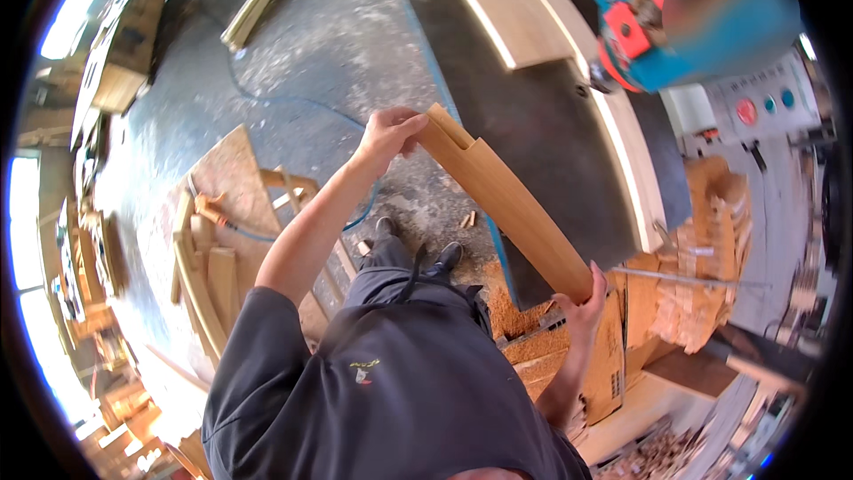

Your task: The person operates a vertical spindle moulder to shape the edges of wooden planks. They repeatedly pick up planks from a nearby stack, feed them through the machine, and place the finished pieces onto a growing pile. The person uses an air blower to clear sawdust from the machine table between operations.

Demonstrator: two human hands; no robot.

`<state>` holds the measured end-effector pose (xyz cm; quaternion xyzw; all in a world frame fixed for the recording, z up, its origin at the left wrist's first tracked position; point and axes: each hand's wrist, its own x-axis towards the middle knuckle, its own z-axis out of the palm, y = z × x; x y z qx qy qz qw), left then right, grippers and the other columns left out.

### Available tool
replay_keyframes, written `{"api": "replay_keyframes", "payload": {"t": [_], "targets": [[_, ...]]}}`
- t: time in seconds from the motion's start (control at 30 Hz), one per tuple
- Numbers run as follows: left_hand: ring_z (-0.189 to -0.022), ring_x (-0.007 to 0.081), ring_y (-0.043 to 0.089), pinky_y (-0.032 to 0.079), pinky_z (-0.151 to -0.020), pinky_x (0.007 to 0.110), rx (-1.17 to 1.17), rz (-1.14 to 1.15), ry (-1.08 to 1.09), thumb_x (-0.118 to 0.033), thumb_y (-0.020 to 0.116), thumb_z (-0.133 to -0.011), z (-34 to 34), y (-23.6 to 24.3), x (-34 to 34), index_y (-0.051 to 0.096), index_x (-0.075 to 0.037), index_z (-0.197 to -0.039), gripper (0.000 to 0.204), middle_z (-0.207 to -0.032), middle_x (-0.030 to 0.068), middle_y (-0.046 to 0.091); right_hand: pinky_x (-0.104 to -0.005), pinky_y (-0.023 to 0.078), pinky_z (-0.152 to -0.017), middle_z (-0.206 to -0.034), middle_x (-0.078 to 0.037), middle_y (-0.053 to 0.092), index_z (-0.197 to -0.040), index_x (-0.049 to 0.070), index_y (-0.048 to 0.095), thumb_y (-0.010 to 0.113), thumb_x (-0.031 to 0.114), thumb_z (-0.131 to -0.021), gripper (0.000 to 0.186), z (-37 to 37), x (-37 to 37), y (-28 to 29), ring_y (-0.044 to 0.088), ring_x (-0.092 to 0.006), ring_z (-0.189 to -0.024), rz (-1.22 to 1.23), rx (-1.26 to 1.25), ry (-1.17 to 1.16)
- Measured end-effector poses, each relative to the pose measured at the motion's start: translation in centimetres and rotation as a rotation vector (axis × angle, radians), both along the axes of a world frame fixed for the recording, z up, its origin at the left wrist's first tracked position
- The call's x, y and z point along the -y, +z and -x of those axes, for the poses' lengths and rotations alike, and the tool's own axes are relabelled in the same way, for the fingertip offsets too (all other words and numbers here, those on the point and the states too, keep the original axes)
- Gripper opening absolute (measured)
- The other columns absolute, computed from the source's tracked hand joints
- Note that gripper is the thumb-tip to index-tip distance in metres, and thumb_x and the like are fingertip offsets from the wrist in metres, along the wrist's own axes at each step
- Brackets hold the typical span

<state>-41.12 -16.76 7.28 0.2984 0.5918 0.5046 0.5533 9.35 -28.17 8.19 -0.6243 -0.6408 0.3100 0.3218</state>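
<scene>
A long wooden board (511, 200) slants across in front of me, with a notch cut in its far end. My left hand (391, 135) is closed on that notched end, thumb on top. Around the near end, my right hand (584, 302) grips the board with the thumb at its edge. The board is over the left edge of a dark machine table (542, 138). On that table lie a pale wooden fence strip (626, 160) and a flat pale board (515, 18) beside it.
A teal and red machine unit (657, 27) overhangs the table's far right, near a control panel (764, 102) with buttons. Sawdust (702, 258) is heaped at right. At left stands a wooden bench (235, 182) with an orange air gun (211, 208); a blue hose (306, 102) crosses the floor.
</scene>
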Motion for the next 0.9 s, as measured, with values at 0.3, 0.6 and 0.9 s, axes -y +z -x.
{"api": "replay_keyframes", "payload": {"t": [0.3, 0.6, 0.9], "targets": [[-0.07, 0.0177, 0.07, 0.059, -0.066, 0.032, -0.748, -0.285, 0.01, -0.013, 0.082, -0.092, -9.8, -4.7, -9.2, 0.079, -0.005, -0.116, 0.026, -0.097, 0.0101, 0.074, -0.0557, 0.044, -0.111, -0.139, -0.019, 0.054, -0.14, 0.015, 0.064, 0.095, 0.03, -0.07, 0.078, -0.7, -0.8, -1.5, 0.051, -0.0422, -0.132, -0.102, 0.598, -0.121], [-0.111, 0.0308, 0.067, 0.056, -0.1, 0.043, -1.105, -0.891, -0.458, -0.017, 0.093, -0.066, -11.0, -3.3, -11.4, 0.081, -0.01, -0.11, 0.046, -0.122, 0.0065, 0.071, -0.0627, 0.036, -0.12, -0.146, -0.022, 0.05, -0.144, 0.016, 0.063, 0.086, 0.03, -0.083, 0.067, 4.8, -4.3, -2.5, 0.047, -0.0442, -0.138, -0.185, 0.684, -0.082], [-0.116, 0.021, 0.061, 0.051, -0.094, 0.041, -1.299, -1.061, -0.478, -0.029, 0.09, -0.068, -10.1, -4.5, -20.6, 0.078, -0.018, -0.117, 0.052, -0.127, -0.0097, 0.072, -0.0662, 0.037, -0.118, -0.145, -0.022, 0.052, -0.141, 0.016, 0.065, 0.085, 0.032, -0.084, 0.062, 7.5, -10.5, -4.2, 0.051, -0.0461, -0.135, -0.315, 0.704, -0.249]]}}
